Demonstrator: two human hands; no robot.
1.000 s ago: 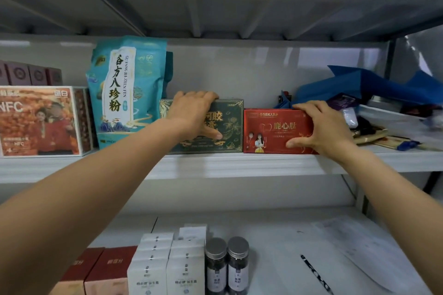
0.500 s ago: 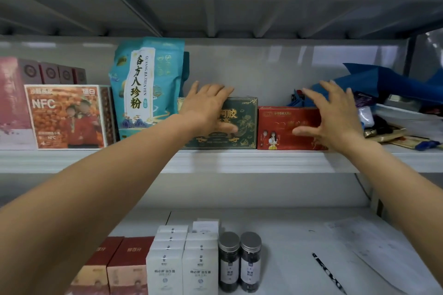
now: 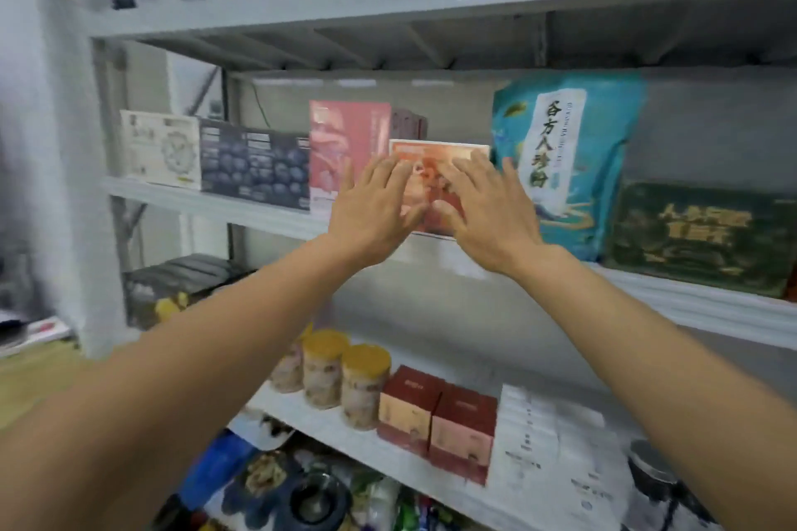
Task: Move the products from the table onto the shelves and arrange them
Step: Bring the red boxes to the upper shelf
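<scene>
The orange-red box [image 3: 431,153] stands upright on the middle shelf [image 3: 215,207], with its printed front facing out and partly hidden. Just at its left stands a taller pink box [image 3: 345,142], then a dark blue box [image 3: 258,168] and a white box [image 3: 161,149]. At its right a teal pouch [image 3: 565,160] stands upright, and beside it a low dark green box [image 3: 698,233] with gold letters.

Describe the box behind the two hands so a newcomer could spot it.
Look at the middle shelf. Between the tall pink box and the teal bag stands an orange-red box, partly behind the left hand and right hand. It is shorter than either neighbour.
</scene>
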